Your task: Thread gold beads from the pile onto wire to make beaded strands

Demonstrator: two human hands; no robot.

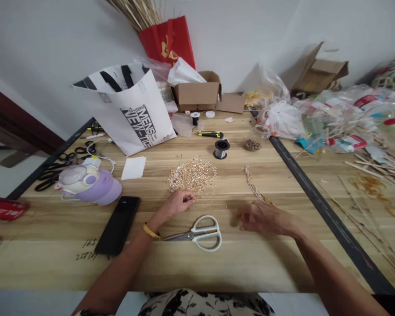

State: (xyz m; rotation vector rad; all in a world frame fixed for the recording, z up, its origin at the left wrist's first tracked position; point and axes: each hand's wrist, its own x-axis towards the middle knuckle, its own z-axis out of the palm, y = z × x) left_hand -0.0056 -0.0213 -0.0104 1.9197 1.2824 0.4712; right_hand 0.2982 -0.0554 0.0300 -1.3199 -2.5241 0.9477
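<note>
My left hand [181, 202] rests at the near edge of a pile of small gold and clear beads [192, 175]. Its fingers are curled together in a pinch, and whatever may be between them is too small to make out. My right hand [263, 217] is over the table to the right, its fingers smeared by motion. Just beyond it lies a beaded strand [250, 182], partly hidden behind the hand. Between my forearms, white-handled scissors [197, 235] lie with the blades pointing left. Behind the beads stands a spool of thin wire [221, 150].
A black phone [117, 226] and a purple-and-white bottle [92, 182] lie to the left. Farther back are a white bag [134, 114], a utility knife [210, 134], a cardboard box [197, 94] and a small jar [255, 140]. Plastic bottles [355, 142] and sticks crowd the right.
</note>
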